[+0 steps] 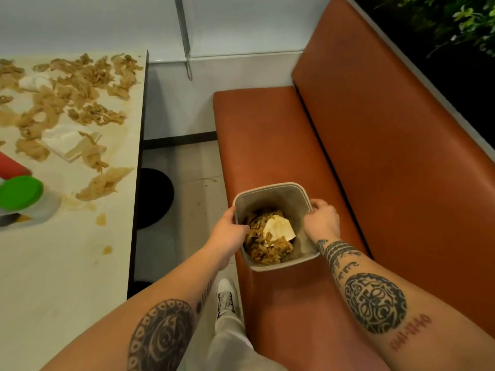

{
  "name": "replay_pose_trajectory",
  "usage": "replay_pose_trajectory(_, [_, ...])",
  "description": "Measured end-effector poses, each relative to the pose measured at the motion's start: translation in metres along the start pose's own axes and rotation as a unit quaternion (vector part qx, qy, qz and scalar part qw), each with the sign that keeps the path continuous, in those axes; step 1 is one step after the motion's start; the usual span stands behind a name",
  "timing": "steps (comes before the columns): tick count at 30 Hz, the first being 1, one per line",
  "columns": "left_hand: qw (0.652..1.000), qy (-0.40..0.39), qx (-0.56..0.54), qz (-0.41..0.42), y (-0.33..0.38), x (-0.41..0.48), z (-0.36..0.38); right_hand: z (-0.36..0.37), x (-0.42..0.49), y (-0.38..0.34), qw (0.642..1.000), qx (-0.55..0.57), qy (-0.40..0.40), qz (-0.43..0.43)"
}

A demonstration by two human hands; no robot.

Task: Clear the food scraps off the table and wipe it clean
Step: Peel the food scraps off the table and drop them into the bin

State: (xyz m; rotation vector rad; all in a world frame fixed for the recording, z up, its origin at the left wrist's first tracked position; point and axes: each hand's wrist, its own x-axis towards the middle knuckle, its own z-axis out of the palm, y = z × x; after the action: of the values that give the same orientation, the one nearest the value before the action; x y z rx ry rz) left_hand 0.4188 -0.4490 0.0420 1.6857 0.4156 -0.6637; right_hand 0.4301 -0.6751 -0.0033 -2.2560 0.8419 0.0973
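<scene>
While I stand between the bench (67,263) and the orange seat (267,143), both my hands hold the small grey bin (270,186) over the seat's front edge; I cannot tell whether it rests on the cushion. My left hand (230,231) grips the bin's left wall, its fingers (245,228) curled over the rim. My right hand (321,220) grips the right wall, fingers (314,203) hooked over the rim too. Inside the bin lie brown food scraps (265,250) with a crumpled white napkin (278,230) on top. More scraps (80,84) are strewn across the far half of the bench, well apart from the bin, around another white napkin (67,143). Brownish stains (101,219) dot the nearer part. A green lid (20,192) and a red object (10,164) sit at the bench's left edge. My white shoe (226,295) shows on the floor below.
</scene>
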Motion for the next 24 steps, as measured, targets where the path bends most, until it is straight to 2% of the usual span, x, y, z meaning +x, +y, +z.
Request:
replay_pose_trajectory(13, [0.996,0.02,-0.08,-0.018,0.1,0.199,-0.026,0.05,0.194,-0.109,0.999,-0.038,-0.008,-0.026])
replay_pose_trajectory(17, [0.996,0.025,-0.086,-0.012,0.121,0.23,-0.028,0.056,0.226,-0.127,0.999,-0.043,-0.017,-0.029])
replay_pose_trajectory(24, [0.999,-0.005,-0.032,-0.027,0.138,0.266,-0.036,0.067,0.25,-0.137,0.997,-0.066,-0.022,-0.031])
